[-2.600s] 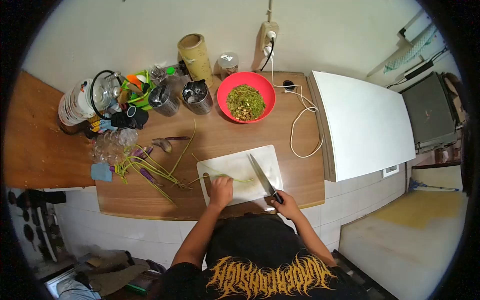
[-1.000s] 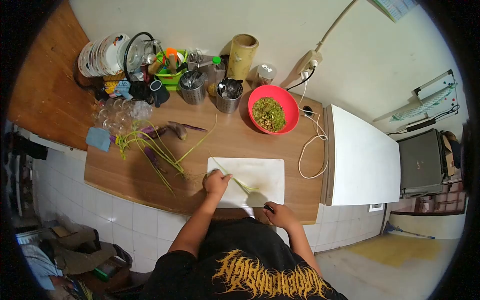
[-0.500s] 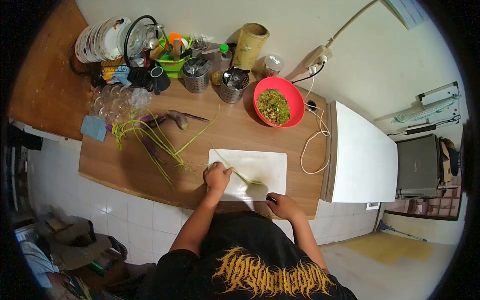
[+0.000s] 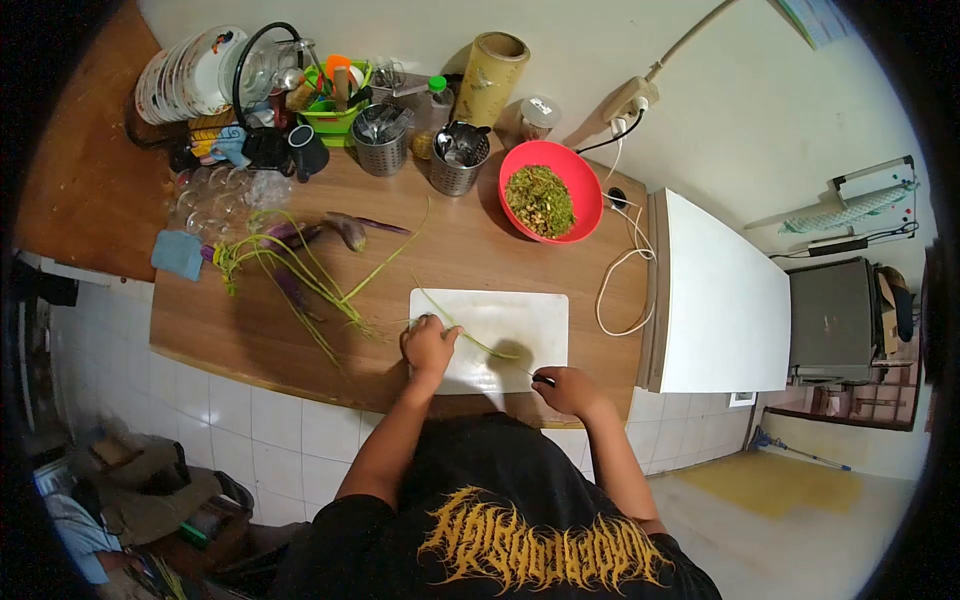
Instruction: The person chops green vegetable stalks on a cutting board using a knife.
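Observation:
My left hand (image 4: 430,345) is closed on a thin green stalk (image 4: 490,349) at the left side of the white cutting board (image 4: 540,315). The stalk runs across the board toward its lower right. At the board's lower right corner my right hand (image 4: 568,389) is closed round the black handle of the knife (image 4: 541,379); the blade shows only as a thin line near the stalk's end. Left of the board lie long green stalks with roots (image 4: 325,290) and purple eggplants (image 4: 350,232). Behind the board stands a red bowl (image 4: 591,197) of chopped greens.
Steel cutlery holders (image 4: 381,157), a yellow cylinder (image 4: 490,80) and a lidded jar (image 4: 538,116) stand along the wall. At the left are stacked plates (image 4: 185,80), clear plastic containers (image 4: 212,202) and a blue cloth (image 4: 178,254). A white cable (image 4: 605,290) lies beside the white appliance (image 4: 715,300).
The view has shifted, and the board looks straighter in it. The knife, earlier lying broad across the board, is now turned nearly edge-on near the stalk's right end. Both hands keep their hold.

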A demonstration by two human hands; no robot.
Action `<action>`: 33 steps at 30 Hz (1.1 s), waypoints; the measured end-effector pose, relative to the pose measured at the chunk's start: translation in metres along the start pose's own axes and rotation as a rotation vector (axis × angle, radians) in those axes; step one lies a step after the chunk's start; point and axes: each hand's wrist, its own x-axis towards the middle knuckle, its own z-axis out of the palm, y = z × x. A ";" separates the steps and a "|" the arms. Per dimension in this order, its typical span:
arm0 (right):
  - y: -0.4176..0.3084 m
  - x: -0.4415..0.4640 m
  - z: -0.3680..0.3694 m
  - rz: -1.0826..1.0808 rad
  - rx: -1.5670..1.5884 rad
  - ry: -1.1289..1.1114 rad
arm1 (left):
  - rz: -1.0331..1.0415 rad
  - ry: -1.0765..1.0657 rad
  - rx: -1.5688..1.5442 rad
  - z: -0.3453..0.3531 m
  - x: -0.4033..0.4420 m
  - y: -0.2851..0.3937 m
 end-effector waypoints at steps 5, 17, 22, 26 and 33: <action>0.010 0.002 -0.007 0.002 -0.023 -0.001 | -0.032 0.000 -0.013 -0.002 -0.001 0.003; 0.028 0.000 0.002 0.020 0.009 -0.020 | -0.026 -0.022 -0.007 -0.001 0.000 0.001; 0.033 -0.002 0.006 0.017 0.022 -0.008 | -0.046 -0.022 -0.017 0.005 -0.001 -0.001; 0.044 0.000 0.011 0.022 0.013 -0.015 | -0.035 -0.033 0.012 0.003 0.000 -0.001; 0.048 -0.002 0.012 0.035 0.006 -0.014 | 0.008 0.037 -0.027 0.000 -0.003 0.003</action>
